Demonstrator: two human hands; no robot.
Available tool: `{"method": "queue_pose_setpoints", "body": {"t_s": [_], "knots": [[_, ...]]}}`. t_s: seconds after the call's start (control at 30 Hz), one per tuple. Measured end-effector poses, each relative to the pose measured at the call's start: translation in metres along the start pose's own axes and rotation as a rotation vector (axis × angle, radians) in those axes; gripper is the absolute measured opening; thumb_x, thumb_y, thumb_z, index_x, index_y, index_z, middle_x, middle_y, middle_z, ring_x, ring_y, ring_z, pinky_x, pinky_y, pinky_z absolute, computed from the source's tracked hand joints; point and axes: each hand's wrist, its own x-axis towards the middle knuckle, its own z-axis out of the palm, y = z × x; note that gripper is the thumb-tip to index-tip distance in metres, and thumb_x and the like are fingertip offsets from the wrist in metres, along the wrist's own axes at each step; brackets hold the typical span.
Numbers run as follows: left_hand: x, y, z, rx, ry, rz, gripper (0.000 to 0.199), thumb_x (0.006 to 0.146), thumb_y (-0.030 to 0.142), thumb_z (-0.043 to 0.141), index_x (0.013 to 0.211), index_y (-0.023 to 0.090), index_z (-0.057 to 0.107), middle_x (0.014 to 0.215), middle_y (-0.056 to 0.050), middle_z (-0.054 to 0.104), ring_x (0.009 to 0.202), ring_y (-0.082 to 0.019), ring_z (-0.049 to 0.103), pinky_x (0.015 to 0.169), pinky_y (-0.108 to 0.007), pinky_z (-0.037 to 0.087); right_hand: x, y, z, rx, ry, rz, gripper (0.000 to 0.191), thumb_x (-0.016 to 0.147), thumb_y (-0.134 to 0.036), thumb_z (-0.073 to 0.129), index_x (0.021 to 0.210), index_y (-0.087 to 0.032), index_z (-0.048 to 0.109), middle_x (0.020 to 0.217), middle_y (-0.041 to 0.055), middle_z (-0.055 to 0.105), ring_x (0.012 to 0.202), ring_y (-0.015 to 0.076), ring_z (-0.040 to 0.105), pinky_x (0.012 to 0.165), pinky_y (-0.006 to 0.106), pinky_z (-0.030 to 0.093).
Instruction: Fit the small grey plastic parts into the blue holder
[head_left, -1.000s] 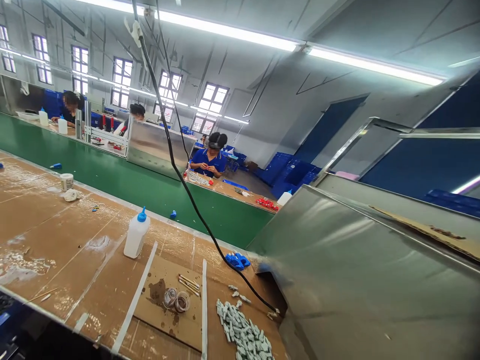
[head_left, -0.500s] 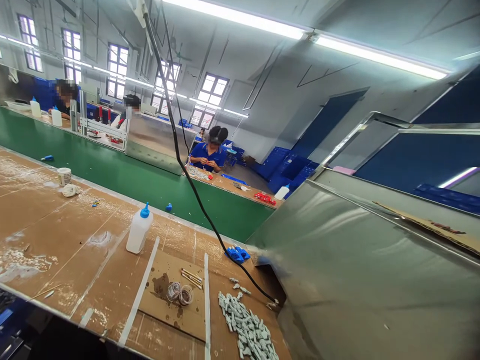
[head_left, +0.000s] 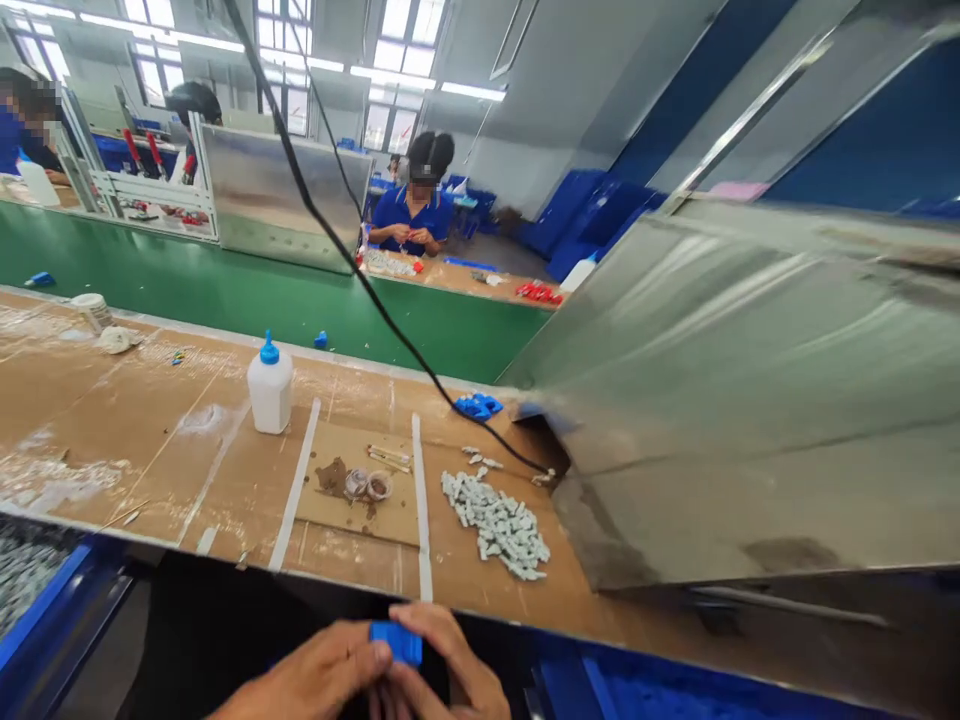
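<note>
A blue plastic part point(head_left: 396, 642) is held between the two hands, just below the near edge of the brown-board workbench point(head_left: 150, 440). It looks like a small, stiff moulding that probably weighs little, and its smooth faces could let it slip, so its ends and sides seem the surest places to take hold. The left hand point(head_left: 315, 672) reaches in from the lower left and closes on one end, while the right hand point(head_left: 450, 650) curves over the other end, its fingers partly hiding the underside; both are grasping the part, not resting open. Dark open space surrounds the hands below the bench edge, though that edge runs just above them and would be the nearest thing to knock. Beyond the edge, on the workbench, stand a white glue bottle with a blue cap point(head_left: 270, 392) and a cardboard sheet point(head_left: 360, 490) bearing two small coils point(head_left: 367, 486), with a heap of small grey parts point(head_left: 495, 525) to its right. A small cluster of blue plastic pieces point(head_left: 478, 405) lies near the far edge of the workbench, and a stainless-steel hood point(head_left: 750, 400) overhangs its right side. At the lower left, below the near edge, a blue-framed bin point(head_left: 64, 620) holds grey parts.
</note>
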Motion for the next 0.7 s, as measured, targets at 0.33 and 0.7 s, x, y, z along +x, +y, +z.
{"method": "queue_pose_setpoints", "body": {"t_s": [0.33,0.7], "knots": [[-0.044,0.051,-0.043,0.308,0.144,0.150,0.042,0.100,0.052,0.049,0.099,0.017,0.070,0.091,-0.004,0.066,0.084,-0.018,0.060,0.082,-0.030,0.048,0.015,-0.026,0.061,0.357,0.000,0.202,0.025,0.096,-0.025,0.065,0.119,-0.030,0.074,0.119,0.0030,0.074,0.109,0.0210,0.072,0.100,0.032,0.058],[-0.101,-0.085,-0.115,0.460,0.571,-0.183,0.050,0.103,0.053,0.037,0.113,0.015,0.067,0.116,-0.015,0.073,0.114,-0.030,0.063,0.105,-0.046,0.043,0.000,-0.023,0.039,0.419,-0.046,0.401,0.025,0.092,-0.029,0.072,0.117,-0.031,0.076,0.114,0.0026,0.077,0.104,0.0182,0.075,0.090,0.019,0.059]]}}
